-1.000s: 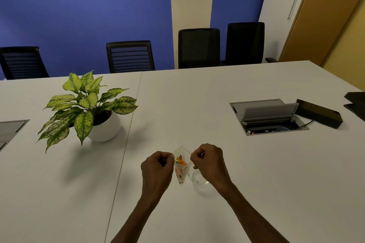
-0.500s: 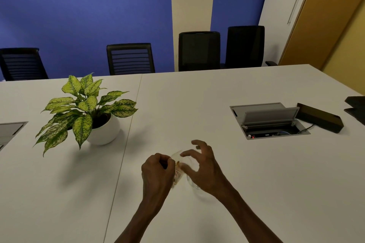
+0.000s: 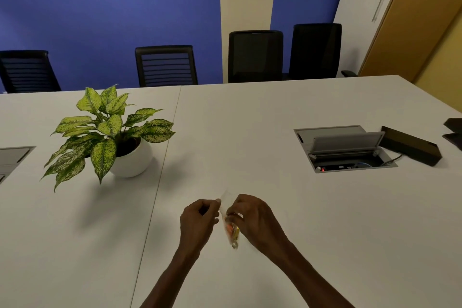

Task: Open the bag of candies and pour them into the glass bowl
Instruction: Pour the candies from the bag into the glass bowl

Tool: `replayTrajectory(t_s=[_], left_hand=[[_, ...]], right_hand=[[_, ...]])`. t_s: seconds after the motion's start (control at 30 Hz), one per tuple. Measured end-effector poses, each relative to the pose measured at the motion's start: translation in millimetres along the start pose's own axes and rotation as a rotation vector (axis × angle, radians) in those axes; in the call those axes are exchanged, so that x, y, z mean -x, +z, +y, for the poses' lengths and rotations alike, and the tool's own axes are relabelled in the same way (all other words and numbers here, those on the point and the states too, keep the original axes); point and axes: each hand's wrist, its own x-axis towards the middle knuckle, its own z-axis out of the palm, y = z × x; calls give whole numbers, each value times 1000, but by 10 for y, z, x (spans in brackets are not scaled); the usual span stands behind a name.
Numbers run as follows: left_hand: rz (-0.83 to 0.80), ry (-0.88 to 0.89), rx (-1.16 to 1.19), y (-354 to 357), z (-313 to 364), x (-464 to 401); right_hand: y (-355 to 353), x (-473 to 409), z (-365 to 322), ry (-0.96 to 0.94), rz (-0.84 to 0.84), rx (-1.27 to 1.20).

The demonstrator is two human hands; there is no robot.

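Clear candy bag between both pinching hands

Both hands meet over the white table, pinching a small clear bag of orange and yellow candies: left hand at its top edge, right hand beside it. A plant stands well off to the left.

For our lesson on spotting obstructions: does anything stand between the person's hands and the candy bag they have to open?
Nothing visible does. The left hand and the right hand both already pinch the clear candy bag directly, above the white table. The potted plant stands well off to the left.
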Motion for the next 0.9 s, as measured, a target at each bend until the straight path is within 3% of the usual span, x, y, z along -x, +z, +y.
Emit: replayTrajectory(t_s=[0.13,0.27,0.33,0.4,0.5,0.9], left_hand=[[-74,-362,244,92,-428,-77],[-353,-793,530,232,-687,-81],[-430,-902,786,315,-721,-72],[-404,-926,968,378,-713,-70],[-359,-931,1046,445,-719,-119],[-152,-952,784,511,-878,-389]], right_hand=[[-13,8,73,34,-52,-103],[-20,39,177,87,-55,-226],[-22,60,258,148,-51,-284],[-24,82,354,223,-62,-316],[0,102,556,333,-71,-393],[439,147,1216,893,5,-686]])
